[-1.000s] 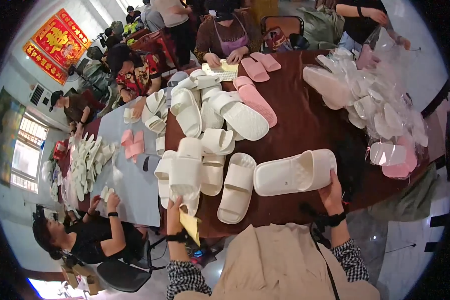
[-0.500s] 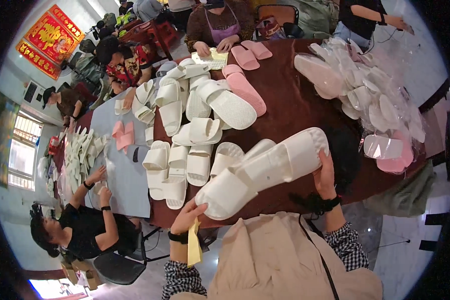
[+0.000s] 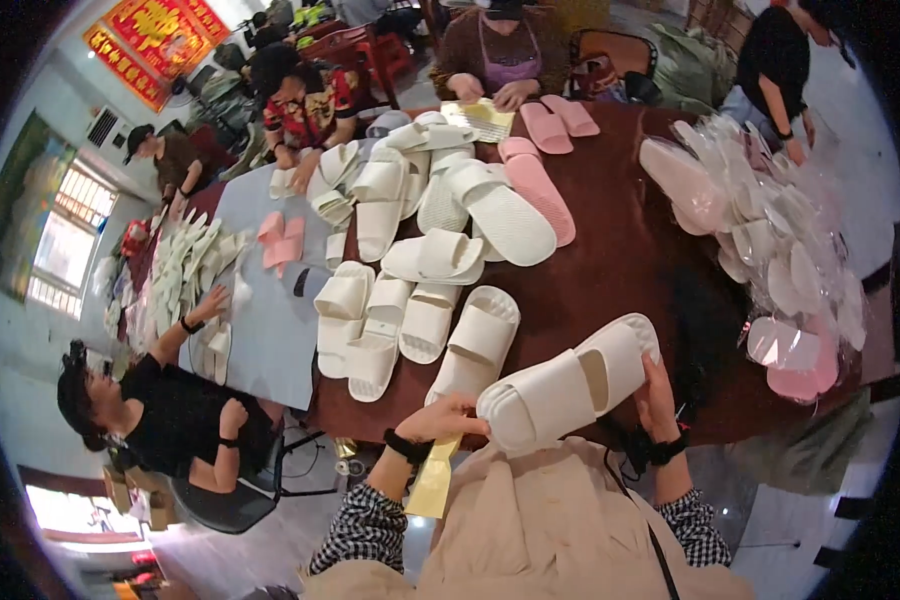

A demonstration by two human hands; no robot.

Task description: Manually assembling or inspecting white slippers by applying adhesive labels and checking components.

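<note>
Left hand (image 3: 442,418) and right hand (image 3: 656,402) are apart, holding opposite ends of two overlapping white foam slippers (image 3: 545,398) by the shiny brown counter (image 3: 610,270). It seems a holding step; next calls for steady grips.

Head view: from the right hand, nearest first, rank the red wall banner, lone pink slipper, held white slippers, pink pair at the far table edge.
1. White slippers: touching the right hand.
2. Lone pink slipper: ahead, leftward.
3. Pink pair: far table edge.
4. Red wall banner: upper left.
</note>
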